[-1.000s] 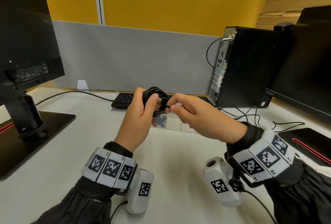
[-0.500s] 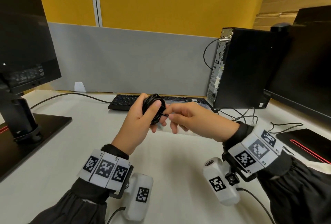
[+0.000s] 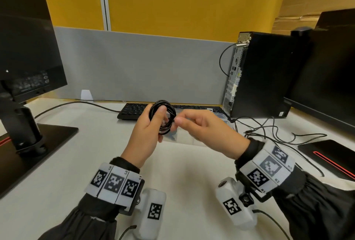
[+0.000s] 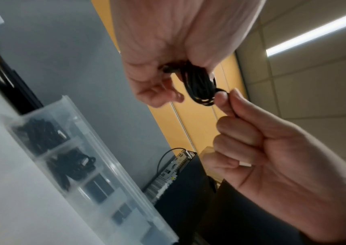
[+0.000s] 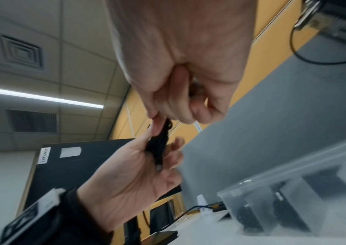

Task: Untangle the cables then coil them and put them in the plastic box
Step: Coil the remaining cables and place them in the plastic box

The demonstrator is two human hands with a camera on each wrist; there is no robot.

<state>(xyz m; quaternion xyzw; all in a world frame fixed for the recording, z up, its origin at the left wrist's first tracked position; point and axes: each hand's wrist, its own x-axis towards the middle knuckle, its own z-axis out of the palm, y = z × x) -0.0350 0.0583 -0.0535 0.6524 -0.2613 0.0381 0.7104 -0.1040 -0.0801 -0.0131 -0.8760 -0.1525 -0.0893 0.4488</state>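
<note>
Black coil (image 3: 163, 118) sits gripped in the left hand (image 3: 148, 134); the right hand (image 3: 205, 132), just beside it, pinches the coil's loose end.

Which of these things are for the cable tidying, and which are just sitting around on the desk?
For the job:
- coiled black cable, gripped by left hand, its end pinched by right hand
- clear plastic box, coils already in two compartments

Just lying about:
- keyboard
- computer tower
- left monitor
- loose cables by the tower
</note>
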